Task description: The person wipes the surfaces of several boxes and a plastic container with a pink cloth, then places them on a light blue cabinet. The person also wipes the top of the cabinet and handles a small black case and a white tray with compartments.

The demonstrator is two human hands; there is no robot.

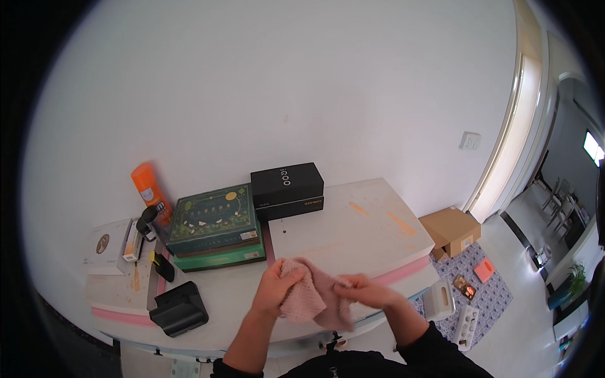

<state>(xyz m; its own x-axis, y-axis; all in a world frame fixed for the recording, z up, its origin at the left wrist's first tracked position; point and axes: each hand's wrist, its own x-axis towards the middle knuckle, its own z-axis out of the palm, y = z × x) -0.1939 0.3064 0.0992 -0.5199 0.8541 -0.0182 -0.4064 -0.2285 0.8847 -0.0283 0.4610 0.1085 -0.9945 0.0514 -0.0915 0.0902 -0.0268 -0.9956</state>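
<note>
A pink textured cloth (305, 297) hangs in folds between my two hands, above the front edge of the white tabletop (231, 297). My left hand (274, 288) grips its upper left part, with the thumb lying over the fabric. At the cloth's upper right corner, my right hand (364, 289) pinches it between thumb and fingers. The lower part of the cloth droops free. To the left of my left hand lies a black plastic stand (182, 307). Right behind the cloth is the white raised section (331, 241) of the table, marked with orange-brown streaks.
Stacked green boxes (212, 222) and black iQOO boxes (288, 186) stand along the wall. An orange spray can (150, 191), a dark cup (150, 219), a yellow-black tool (162, 266) and a white box (108, 245) are at left. A cardboard box (449, 229) sits on the floor.
</note>
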